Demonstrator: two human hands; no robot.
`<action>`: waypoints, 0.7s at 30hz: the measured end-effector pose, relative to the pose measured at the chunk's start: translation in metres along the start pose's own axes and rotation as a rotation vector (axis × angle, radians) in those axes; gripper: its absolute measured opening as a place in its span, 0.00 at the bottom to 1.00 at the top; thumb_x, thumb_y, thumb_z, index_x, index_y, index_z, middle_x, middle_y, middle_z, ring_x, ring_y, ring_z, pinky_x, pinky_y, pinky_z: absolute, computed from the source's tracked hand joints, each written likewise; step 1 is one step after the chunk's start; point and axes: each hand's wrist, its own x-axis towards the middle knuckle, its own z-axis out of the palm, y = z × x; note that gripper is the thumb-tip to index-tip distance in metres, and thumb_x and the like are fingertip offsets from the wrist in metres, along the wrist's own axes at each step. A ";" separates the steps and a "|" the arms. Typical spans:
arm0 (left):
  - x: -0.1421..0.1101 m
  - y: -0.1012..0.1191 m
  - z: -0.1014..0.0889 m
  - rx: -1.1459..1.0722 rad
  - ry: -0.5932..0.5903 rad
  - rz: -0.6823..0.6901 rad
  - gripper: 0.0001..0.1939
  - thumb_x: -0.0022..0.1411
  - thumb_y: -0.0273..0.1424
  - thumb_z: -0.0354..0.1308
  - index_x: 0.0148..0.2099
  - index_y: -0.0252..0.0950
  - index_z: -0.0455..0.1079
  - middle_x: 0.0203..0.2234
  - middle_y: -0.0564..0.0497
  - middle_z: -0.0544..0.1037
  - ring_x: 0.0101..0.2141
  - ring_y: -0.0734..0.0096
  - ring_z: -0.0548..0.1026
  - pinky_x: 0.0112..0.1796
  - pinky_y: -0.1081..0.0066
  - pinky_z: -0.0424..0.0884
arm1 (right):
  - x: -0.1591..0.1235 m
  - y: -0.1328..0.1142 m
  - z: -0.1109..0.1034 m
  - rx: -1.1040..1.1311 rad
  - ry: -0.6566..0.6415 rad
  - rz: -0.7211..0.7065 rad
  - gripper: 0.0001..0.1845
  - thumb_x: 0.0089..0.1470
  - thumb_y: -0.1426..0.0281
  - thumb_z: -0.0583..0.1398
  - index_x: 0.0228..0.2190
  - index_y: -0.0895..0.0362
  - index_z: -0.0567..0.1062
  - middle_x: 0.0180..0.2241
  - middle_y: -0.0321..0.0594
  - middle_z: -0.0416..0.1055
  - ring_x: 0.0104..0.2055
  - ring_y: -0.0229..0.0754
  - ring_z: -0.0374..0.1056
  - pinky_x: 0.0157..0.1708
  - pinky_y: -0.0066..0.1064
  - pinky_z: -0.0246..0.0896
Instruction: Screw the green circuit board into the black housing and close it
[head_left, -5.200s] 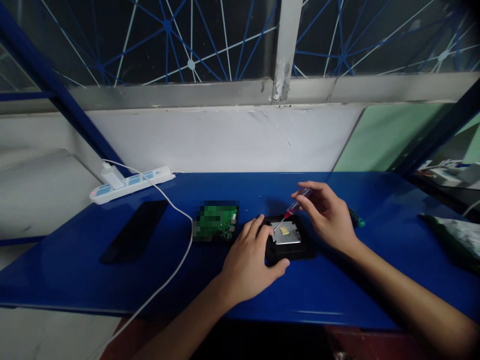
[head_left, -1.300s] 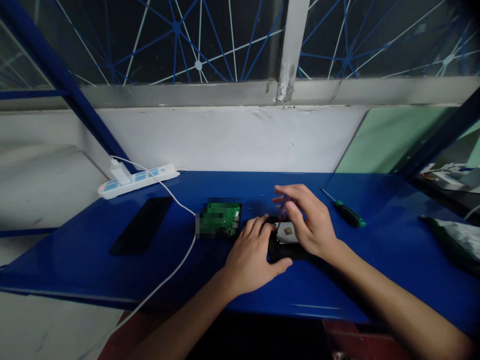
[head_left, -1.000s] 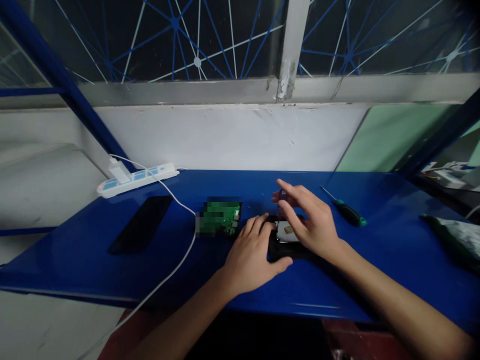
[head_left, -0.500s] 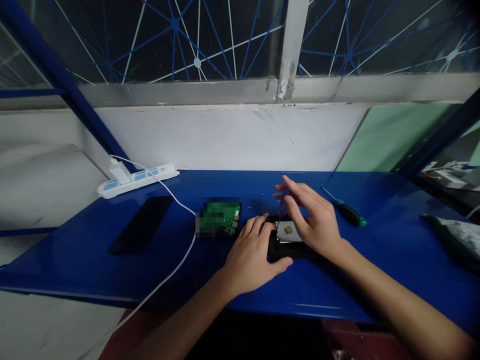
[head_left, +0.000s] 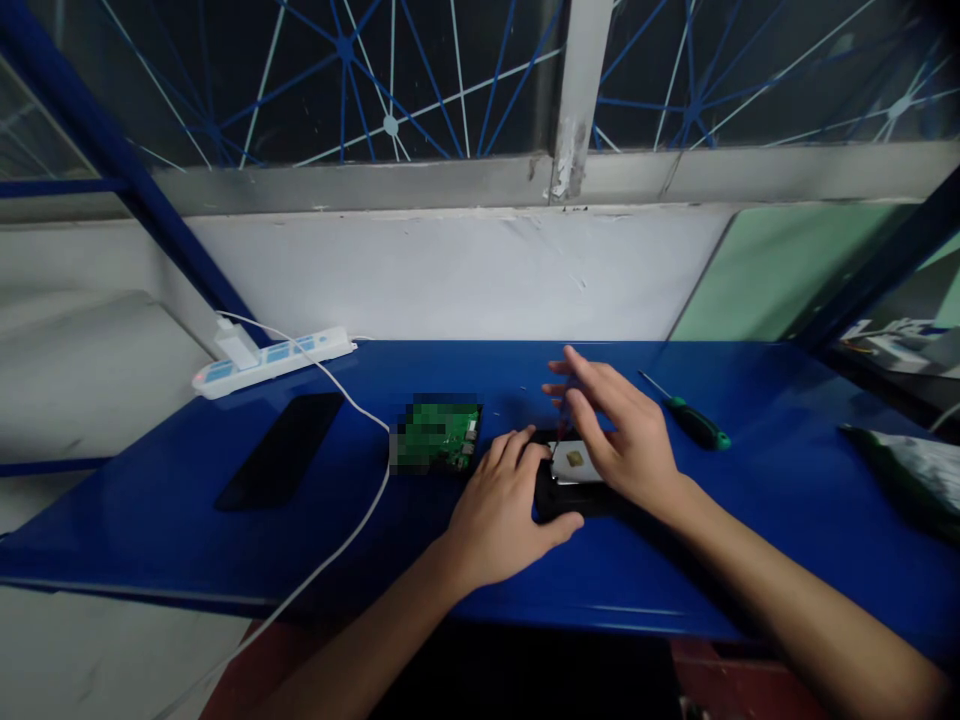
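A black casing (head_left: 574,498) with a silver metal plate (head_left: 568,470) inside it lies on the blue table. My left hand (head_left: 504,510) grips the casing's left end, fingers over the far side and thumb along the near side. Above the plate, my right hand (head_left: 630,430) is closed around a small screwdriver (head_left: 568,400) with a see-through bluish handle and a reddish lower part. Its shaft points down at the plate's left edge, close to my left fingertips. My right palm and wrist hide the casing's right part.
A green circuit board (head_left: 446,430), partly pixelated, lies left of my hands. Further left are a black flat panel (head_left: 281,450), a white power strip (head_left: 277,360) and a white cable (head_left: 349,540). On the right lie a green-handled screwdriver (head_left: 696,424) and a silvery bag (head_left: 915,475).
The whole view has shifted very slightly. Both hands keep their places on the casing and screwdriver, with only a small movement of the right hand's fingers.
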 end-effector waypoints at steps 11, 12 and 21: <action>0.000 0.001 0.000 0.005 0.003 0.003 0.30 0.55 0.42 0.69 0.56 0.36 0.64 0.62 0.38 0.65 0.64 0.46 0.60 0.61 0.47 0.61 | 0.001 -0.001 -0.001 -0.073 0.019 -0.013 0.19 0.66 0.69 0.55 0.56 0.51 0.71 0.41 0.43 0.68 0.39 0.41 0.72 0.40 0.40 0.72; 0.000 0.001 0.000 0.002 0.005 0.002 0.30 0.55 0.42 0.69 0.56 0.36 0.64 0.63 0.38 0.64 0.64 0.46 0.60 0.62 0.47 0.61 | 0.001 -0.001 -0.001 -0.036 0.000 -0.002 0.21 0.67 0.72 0.52 0.59 0.51 0.68 0.46 0.45 0.69 0.41 0.41 0.73 0.42 0.41 0.73; -0.001 0.000 0.000 -0.014 0.016 0.012 0.25 0.55 0.41 0.69 0.50 0.38 0.65 0.60 0.39 0.67 0.63 0.45 0.61 0.60 0.45 0.63 | 0.003 0.000 -0.001 -0.096 0.056 -0.051 0.22 0.59 0.70 0.64 0.55 0.48 0.73 0.35 0.38 0.69 0.36 0.39 0.70 0.37 0.36 0.71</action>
